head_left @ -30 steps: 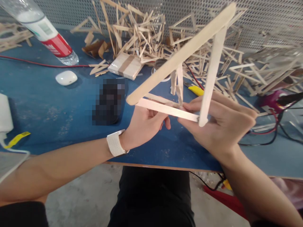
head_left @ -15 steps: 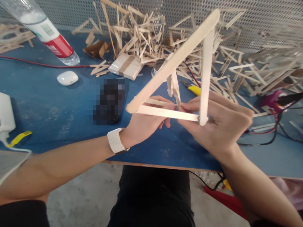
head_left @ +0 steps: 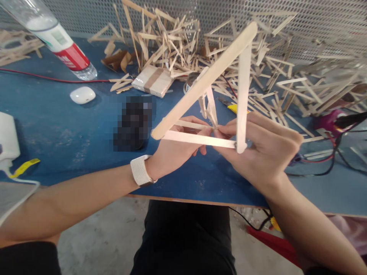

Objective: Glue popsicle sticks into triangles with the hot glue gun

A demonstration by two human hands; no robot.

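A frame of flat wooden sticks, glued into a triangular shape, is held up over the blue table. My left hand, with a white band on the wrist, is closed under the frame's lower sticks. My right hand pinches the same frame near its lower right corner, fingers pressed together around a joint where short sticks meet. The frame's top corner points away and to the right.
A big heap of glued stick frames lies along the back by a perforated metal wall. A plastic bottle, a white earbud case, a taped bundle of sticks, a yellow cutter and cables lie around.
The frame has tilted: its top corner came down and to the left while both hands kept their hold on the lower sticks.
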